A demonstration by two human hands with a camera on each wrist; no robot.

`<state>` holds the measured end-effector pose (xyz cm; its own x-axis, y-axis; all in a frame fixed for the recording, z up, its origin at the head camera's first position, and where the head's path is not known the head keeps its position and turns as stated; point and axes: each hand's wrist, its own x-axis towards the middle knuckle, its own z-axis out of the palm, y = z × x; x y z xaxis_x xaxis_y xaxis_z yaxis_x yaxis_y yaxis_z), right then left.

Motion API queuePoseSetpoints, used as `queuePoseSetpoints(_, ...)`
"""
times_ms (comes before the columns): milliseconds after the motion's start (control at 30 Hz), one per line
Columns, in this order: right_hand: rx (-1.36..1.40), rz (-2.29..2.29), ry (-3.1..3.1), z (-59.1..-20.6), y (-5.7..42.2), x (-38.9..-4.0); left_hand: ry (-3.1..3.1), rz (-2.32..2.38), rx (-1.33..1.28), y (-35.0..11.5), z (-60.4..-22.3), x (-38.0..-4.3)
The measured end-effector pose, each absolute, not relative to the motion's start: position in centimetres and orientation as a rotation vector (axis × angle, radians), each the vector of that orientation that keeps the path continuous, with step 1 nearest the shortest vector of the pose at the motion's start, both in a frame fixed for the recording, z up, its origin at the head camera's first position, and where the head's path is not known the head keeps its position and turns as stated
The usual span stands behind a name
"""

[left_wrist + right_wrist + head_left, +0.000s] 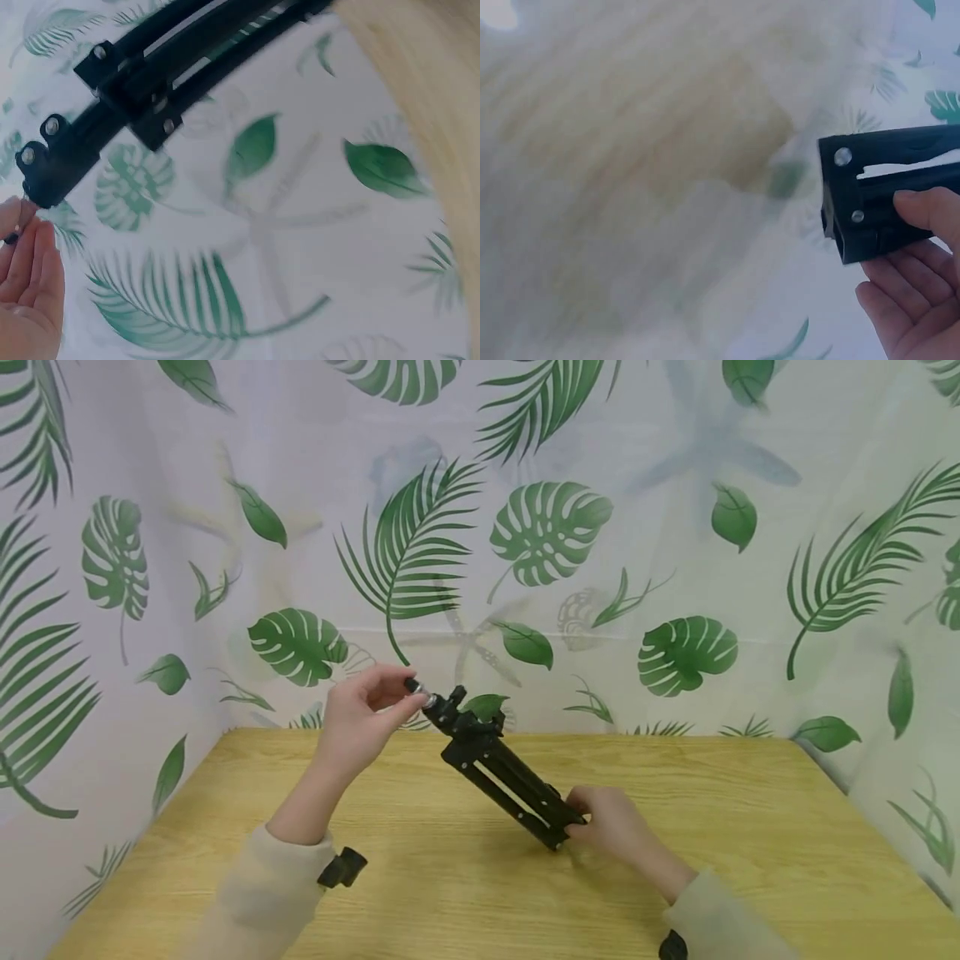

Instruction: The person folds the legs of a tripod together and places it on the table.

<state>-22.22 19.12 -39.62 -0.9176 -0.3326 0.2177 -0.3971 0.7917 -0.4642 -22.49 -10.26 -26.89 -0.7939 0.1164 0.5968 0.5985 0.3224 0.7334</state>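
Observation:
A black folded tripod (528, 785) is held slantwise over the table, its head end up and to the left, its leg ends low and to the right. My left hand (360, 718) pinches the silver and black tip at the top between thumb and fingers. Around the lower end of the legs, my right hand (611, 822) has its thumb on one side and fingers on the other. The left wrist view shows the tripod's upper joints (75, 157) beyond the left fingers. Rivets show on the leg end (847, 195) in the right wrist view.
The wooden table (420, 893) lies beneath both hands. Behind it hangs a white cloth (600, 693) printed with green leaves, which also runs along both sides. A black wrist device (343, 867) sits on the left sleeve, another (672, 945) by the right sleeve.

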Motion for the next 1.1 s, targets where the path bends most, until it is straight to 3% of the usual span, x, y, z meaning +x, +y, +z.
queuePoseSetpoints(200, 0.519, 0.596, -2.859, -38.7, 20.9, -22.3, -2.48, -1.215, -0.588, -14.0, -30.4, -22.6)
queuePoseSetpoints(533, 0.527, 0.416, -2.935, -38.7, 21.1, -22.1, -2.81, -0.665, -0.877, -16.3, -36.5, -23.3)
queuePoseSetpoints(733, 0.562, 0.327, -2.925, -39.3, 20.6, -22.0, -2.927, -0.541, -0.961, -16.2, -38.2, -23.3)
queuePoseSetpoints(1100, 0.56, 0.306, -2.92, -39.8, 20.0, -21.9, -2.953, -0.396, -0.892, -15.9, -40.3, -23.8)
